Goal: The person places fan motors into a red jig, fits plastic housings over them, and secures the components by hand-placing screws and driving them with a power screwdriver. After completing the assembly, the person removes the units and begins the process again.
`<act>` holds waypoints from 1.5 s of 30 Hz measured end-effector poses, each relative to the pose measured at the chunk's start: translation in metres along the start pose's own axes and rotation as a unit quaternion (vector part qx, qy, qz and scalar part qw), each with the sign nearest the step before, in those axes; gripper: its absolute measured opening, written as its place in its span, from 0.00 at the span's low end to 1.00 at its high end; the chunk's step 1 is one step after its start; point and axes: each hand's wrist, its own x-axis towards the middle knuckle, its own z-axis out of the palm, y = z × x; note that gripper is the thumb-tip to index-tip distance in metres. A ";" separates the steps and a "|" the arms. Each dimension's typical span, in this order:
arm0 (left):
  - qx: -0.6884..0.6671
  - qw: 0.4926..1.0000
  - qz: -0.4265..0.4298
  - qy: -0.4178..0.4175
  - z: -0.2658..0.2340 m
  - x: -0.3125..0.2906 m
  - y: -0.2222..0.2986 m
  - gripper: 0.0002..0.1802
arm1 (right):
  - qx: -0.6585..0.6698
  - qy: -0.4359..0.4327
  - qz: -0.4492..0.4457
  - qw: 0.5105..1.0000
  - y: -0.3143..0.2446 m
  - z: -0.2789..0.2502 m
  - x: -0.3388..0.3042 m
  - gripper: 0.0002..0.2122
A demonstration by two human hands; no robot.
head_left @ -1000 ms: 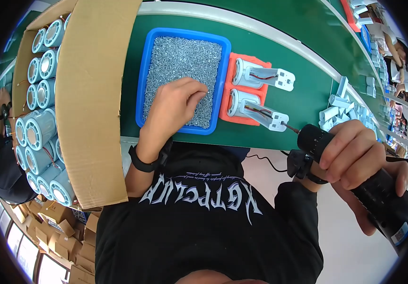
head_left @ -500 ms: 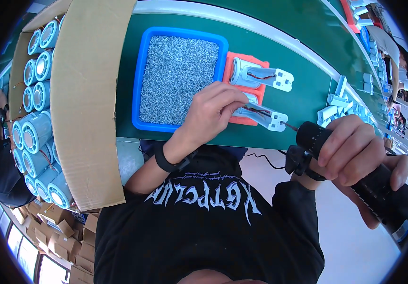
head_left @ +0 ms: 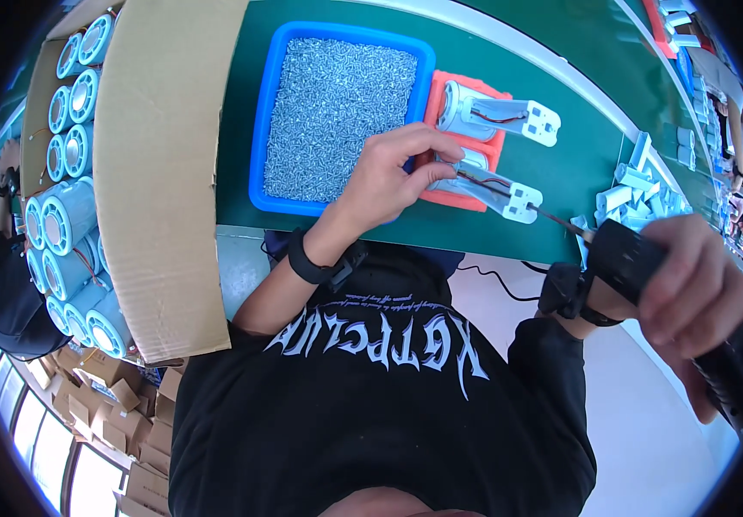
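My right hand (head_left: 690, 289) is wrapped around a black electric screwdriver (head_left: 623, 261). Its long thin bit reaches left to the flat end plate of the nearer pale-blue plastic housing (head_left: 496, 193), which lies in a red foam holder (head_left: 457, 200). Red and dark wires run along the housing's open channel. At its round end, my left hand (head_left: 394, 177) grips the part between thumb and fingers; the exact contact is partly hidden. A second matching housing (head_left: 509, 116) lies behind it in the holder, with its wires showing and neither hand touching it.
Left of the holder sits a blue tray (head_left: 261, 142) full of small metal screws (head_left: 337, 116). A cardboard box (head_left: 160, 181) with several round pale-blue units (head_left: 70, 228) stands at far left. Loose pale-blue parts (head_left: 638, 191) are piled at right on the green table (head_left: 552, 181).
The tray, holder and housings appear slightly higher and further right in the view. My right hand and screwdriver have shifted right, the bit still at the nearer housing's end. My left thumb and fingers have parted slightly.
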 end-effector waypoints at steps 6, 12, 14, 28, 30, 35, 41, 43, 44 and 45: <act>-0.028 0.999 0.018 0.029 0.004 -0.006 0.008 0.11 | 0.011 0.127 -0.037 0.991 -0.024 -0.003 -0.006 0.26; -0.061 0.997 0.029 0.049 0.002 -0.009 0.009 0.11 | 0.010 0.213 -0.041 0.976 -0.031 -0.007 -0.012 0.27; -0.052 0.996 0.048 0.052 0.000 -0.009 0.008 0.11 | 0.014 0.212 -0.042 0.976 -0.031 -0.009 -0.013 0.27; -0.054 0.994 0.076 0.059 0.002 -0.010 0.011 0.10 | 0.022 0.209 -0.059 0.976 -0.028 -0.004 -0.009 0.27; -0.056 0.994 0.071 0.064 0.003 -0.010 0.010 0.10 | 0.025 0.207 -0.061 0.976 -0.027 -0.004 -0.008 0.27; -0.077 0.992 0.065 0.070 0.005 -0.011 0.009 0.10 | 0.026 0.205 -0.061 0.977 -0.029 -0.003 -0.010 0.27; -0.118 0.990 0.026 0.068 0.008 -0.014 0.010 0.10 | 0.015 0.201 -0.068 0.977 -0.027 -0.001 -0.012 0.27; -0.150 0.987 0.004 0.064 0.009 -0.016 0.009 0.10 | -0.004 0.201 -0.081 0.976 -0.024 0.002 -0.013 0.26; -0.151 0.986 0.004 0.063 0.010 -0.015 0.010 0.10 | -0.010 0.201 -0.083 0.976 -0.024 0.004 -0.014 0.26; -0.169 0.984 -0.009 0.057 0.010 -0.015 0.010 0.10 | -0.016 0.201 -0.086 0.976 -0.025 0.006 -0.015 0.26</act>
